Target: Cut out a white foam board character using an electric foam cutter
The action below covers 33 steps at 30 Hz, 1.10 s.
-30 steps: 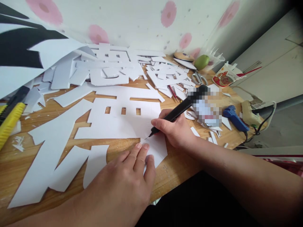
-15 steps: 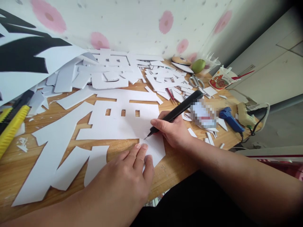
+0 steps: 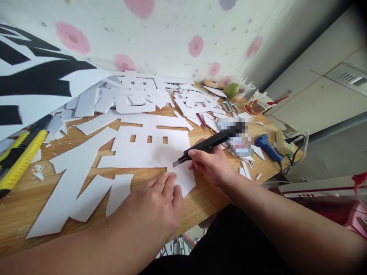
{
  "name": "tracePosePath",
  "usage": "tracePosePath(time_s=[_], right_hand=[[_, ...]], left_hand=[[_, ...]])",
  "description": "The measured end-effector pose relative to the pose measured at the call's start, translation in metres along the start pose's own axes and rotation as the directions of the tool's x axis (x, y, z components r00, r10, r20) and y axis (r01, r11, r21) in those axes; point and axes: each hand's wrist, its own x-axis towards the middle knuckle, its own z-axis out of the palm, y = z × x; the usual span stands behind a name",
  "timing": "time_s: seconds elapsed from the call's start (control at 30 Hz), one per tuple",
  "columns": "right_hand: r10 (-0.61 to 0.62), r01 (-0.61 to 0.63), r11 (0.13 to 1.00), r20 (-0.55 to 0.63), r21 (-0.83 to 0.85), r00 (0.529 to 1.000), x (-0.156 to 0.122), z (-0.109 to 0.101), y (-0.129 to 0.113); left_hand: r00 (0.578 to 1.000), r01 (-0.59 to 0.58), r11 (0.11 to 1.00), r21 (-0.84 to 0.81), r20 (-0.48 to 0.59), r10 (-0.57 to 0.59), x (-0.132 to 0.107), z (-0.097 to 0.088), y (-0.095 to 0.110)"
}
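A black utility knife (image 3: 208,144) with a short bare blade is gripped in my right hand (image 3: 212,162). Its tip points down and left, at or just above the white foam board (image 3: 143,154), near the corner of a cut edge; contact is hard to tell. My left hand (image 3: 159,200) lies with fingers stretched over the lower part of the board, just below the blade. The board has a large character-like outline with three small square openings. Part of its lower edge is hidden under my left hand.
White offcuts (image 3: 134,103) pile up along the wall. A yellow utility knife (image 3: 24,162) lies at left, beside a black-and-white sheet (image 3: 43,80). Scissors (image 3: 230,107), a green fruit (image 3: 231,90), a paper noodle cup (image 3: 256,104), a blue glue gun (image 3: 268,149) and a power strip (image 3: 288,143) sit at right.
The knife has shifted slightly up off the earlier spot, its blade lying at a flatter angle. My left hand keeps its place on the board. The whole view has tilted a little.
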Motion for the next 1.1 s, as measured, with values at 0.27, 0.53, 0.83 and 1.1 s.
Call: tracePosePath(time_s=[0.27, 0.53, 0.83, 1.1], right_hand=[[-0.318, 0.299, 0.906, -0.014, -0.299, 0.948, -0.009, 0.011, -0.002], [-0.452, 0.342, 0.812, -0.138, -0.473, 0.881, -0.015, 0.014, 0.002], [-0.075, 0.062, 0.996, -0.202, -0.07, 0.977, -0.01, 0.013, 0.012], [-0.275, 0.241, 0.913, -0.057, -0.329, 0.96, -0.002, 0.009, 0.011]], left_hand=[[0.99, 0.058, 0.997, -0.042, 0.129, -0.052, 0.002, -0.003, 0.002], [0.963, 0.186, 0.976, -0.11, 0.22, -0.159, 0.003, -0.003, -0.008], [0.992, 0.12, 0.979, -0.162, -0.011, -0.123, 0.0, 0.001, -0.012], [0.995, 0.05, 0.998, -0.036, -0.079, -0.053, -0.002, 0.011, -0.015]])
